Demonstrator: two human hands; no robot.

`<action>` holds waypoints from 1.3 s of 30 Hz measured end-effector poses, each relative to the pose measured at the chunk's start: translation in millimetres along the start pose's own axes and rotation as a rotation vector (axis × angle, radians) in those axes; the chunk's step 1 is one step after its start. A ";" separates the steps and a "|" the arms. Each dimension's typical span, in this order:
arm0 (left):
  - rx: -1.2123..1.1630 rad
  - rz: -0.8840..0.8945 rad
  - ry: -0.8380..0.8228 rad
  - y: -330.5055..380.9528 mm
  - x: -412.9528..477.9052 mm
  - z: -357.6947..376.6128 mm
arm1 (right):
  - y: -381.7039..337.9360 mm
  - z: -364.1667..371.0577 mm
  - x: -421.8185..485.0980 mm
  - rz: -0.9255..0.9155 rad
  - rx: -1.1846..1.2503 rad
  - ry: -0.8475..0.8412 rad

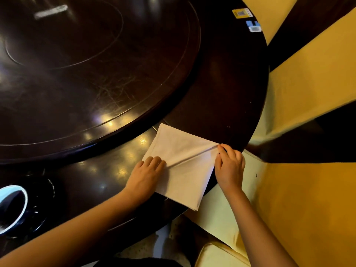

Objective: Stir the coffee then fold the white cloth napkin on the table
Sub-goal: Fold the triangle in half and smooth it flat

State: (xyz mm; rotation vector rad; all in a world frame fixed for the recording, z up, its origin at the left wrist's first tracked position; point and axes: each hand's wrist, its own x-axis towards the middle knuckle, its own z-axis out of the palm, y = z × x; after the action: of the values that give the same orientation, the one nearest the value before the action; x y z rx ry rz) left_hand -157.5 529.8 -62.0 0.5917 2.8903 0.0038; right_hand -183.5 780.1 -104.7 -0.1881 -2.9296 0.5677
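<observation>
The white cloth napkin lies folded into a square near the front edge of the dark round table. A raised crease runs across it from left to right. My left hand presses flat on its left corner, fingers together. My right hand pinches the napkin's right corner between thumb and fingers. A cup of dark coffee with a white rim sits on a dark saucer at the far left.
A large dark turntable fills the table's middle, its raised rim just behind the napkin. Yellow-covered chairs stand to the right. Small stickers lie near the table's far edge.
</observation>
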 end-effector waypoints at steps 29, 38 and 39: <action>-0.155 -0.261 0.046 7.9 -47.2 44.2 | -128.1 39.0 9.5 -0.809 -0.088 -0.598; -0.150 -0.274 0.037 7.6 -47.7 45.3 | -99.0 55.1 88.7 -0.610 -0.289 -0.398; -0.151 -0.278 0.039 7.9 -47.9 45.7 | -96.9 54.4 94.5 -0.568 -0.311 -0.402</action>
State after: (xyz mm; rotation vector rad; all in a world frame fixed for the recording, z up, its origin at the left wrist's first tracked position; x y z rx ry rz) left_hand -102.7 516.8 -97.6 0.1631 2.9491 0.1942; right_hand -294.7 685.6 -106.0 0.7878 -3.2021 0.0627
